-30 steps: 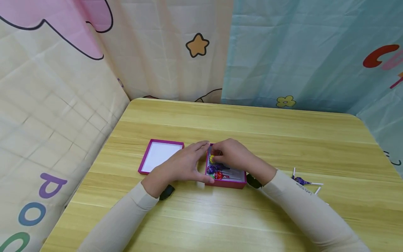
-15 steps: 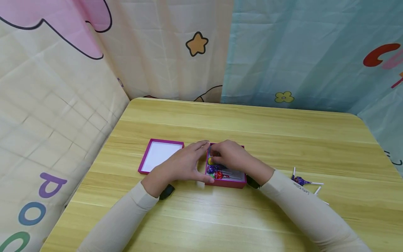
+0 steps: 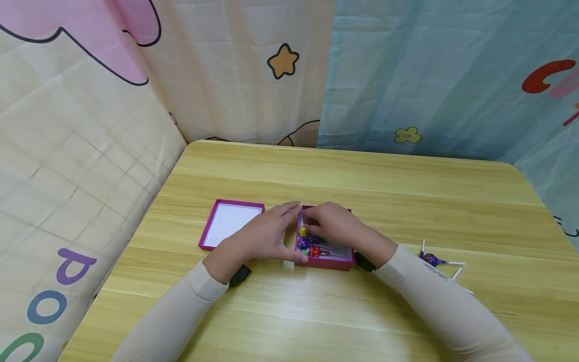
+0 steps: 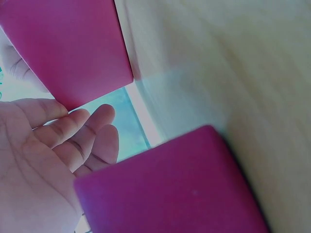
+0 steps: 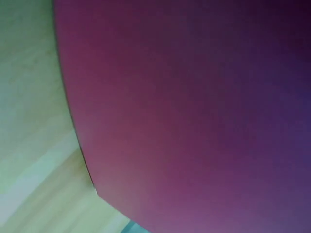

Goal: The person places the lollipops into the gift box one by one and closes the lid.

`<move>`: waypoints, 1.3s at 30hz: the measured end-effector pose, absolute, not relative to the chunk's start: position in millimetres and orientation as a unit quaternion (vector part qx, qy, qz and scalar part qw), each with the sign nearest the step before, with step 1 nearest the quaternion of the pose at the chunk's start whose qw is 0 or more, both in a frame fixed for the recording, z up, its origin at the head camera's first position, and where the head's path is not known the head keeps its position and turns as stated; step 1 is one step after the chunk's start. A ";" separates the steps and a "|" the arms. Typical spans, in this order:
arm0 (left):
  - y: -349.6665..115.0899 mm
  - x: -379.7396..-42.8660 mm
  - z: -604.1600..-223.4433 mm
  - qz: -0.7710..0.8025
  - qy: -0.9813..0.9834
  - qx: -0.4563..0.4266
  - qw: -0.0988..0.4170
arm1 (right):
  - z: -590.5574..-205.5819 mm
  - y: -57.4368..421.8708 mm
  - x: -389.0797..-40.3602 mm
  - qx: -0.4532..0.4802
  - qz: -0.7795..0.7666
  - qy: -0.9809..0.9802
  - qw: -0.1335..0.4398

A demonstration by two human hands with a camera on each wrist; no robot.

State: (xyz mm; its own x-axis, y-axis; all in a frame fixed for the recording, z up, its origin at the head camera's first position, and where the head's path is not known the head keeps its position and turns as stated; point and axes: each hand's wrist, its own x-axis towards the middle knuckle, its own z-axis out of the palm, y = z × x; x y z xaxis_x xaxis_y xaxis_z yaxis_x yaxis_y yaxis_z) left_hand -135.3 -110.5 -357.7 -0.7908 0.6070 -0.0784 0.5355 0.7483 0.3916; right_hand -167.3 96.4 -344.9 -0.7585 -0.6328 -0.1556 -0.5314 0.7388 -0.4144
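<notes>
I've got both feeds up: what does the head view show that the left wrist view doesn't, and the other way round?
Only the head view: the yellow lollipop and red lollipop inside the pink box, the right hand bent down into it, the lid's white inside, and the loose purple lollipop on the table.

Only the left wrist view: the palm side of the left hand, with a fingertip at a pink corner.

Both: the left hand, the pink box and lid, and the table.
</notes>
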 end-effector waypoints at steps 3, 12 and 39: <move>-110.1 -135.2 -357.2 0.176 0.930 0.306 0.101 | -342.4 98.7 -165.5 -0.310 -0.170 0.924 0.146; -110.8 -135.1 -359.0 0.177 0.931 0.306 0.096 | -342.4 102.7 -163.7 -0.301 -0.151 0.930 0.146; -109.6 -135.6 -357.2 0.177 0.930 0.305 0.100 | -338.9 102.5 -163.5 -0.327 -0.132 0.924 0.146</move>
